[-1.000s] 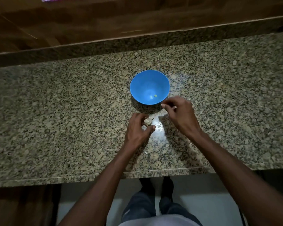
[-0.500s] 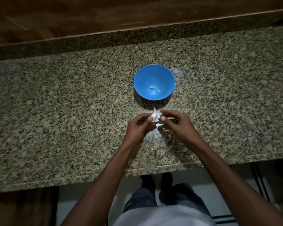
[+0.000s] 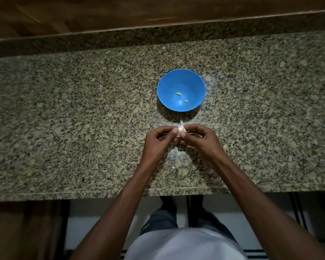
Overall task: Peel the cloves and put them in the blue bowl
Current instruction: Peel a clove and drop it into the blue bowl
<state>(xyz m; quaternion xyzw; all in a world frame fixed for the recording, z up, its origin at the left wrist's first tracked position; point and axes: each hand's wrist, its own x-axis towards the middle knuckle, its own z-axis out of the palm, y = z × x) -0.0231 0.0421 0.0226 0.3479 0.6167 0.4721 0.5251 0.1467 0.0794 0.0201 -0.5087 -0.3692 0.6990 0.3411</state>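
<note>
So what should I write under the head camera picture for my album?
Both hands, left hand and right hand, pinch a garlic piece near a blue bowl holding two peeled cloves.

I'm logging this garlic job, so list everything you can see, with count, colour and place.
bowl: one, blue, on the counter beyond the hands
cloves: two, pale green, inside the bowl
garlic: one piece, white, pinched between both hands
skin scrap: one, white, on the counter below the hands
counter: one, speckled granite, across the view
left hand: one, pinching the garlic
right hand: one, pinching the garlic
</note>
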